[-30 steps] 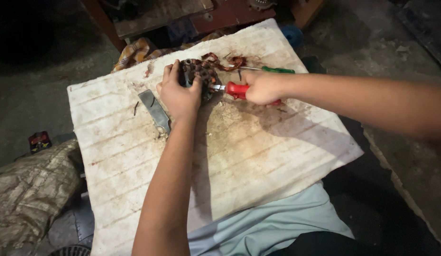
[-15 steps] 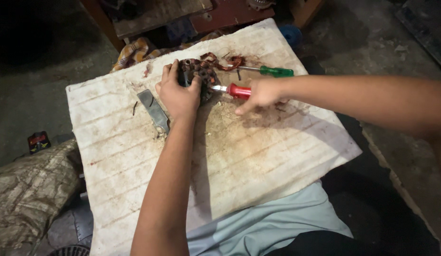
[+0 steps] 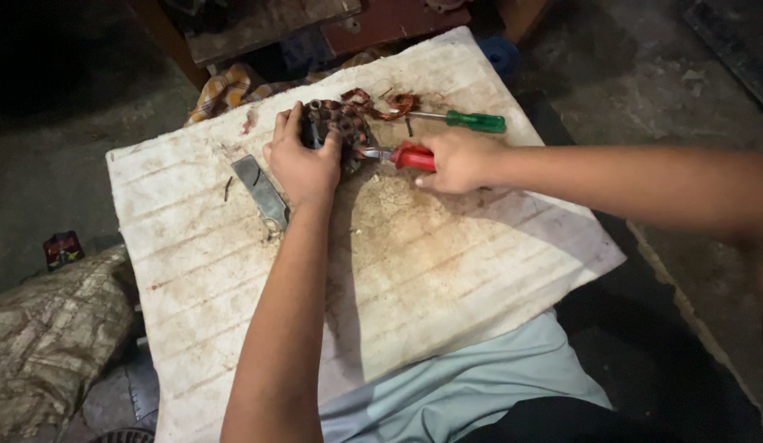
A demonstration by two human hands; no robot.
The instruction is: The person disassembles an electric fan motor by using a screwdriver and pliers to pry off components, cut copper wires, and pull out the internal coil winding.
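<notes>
Stator core (image 3: 336,130), dark and round with copper windings, sits at the upper middle of the frame on the stained white tabletop (image 3: 414,271), the left hand (image 3: 303,164) wrapping its grip around it while the right hand (image 3: 455,160) closes on a red-handled screwdriver (image 3: 402,156) whose tip touches the core. One loose tangle of copper wire (image 3: 381,102) lies just behind it, so some winding appears pulled out, though more looks left in the slots. Counted: one core, two screwdrivers, the second a green-handled screwdriver (image 3: 467,121), and one flat metal bar (image 3: 262,193).
</notes>
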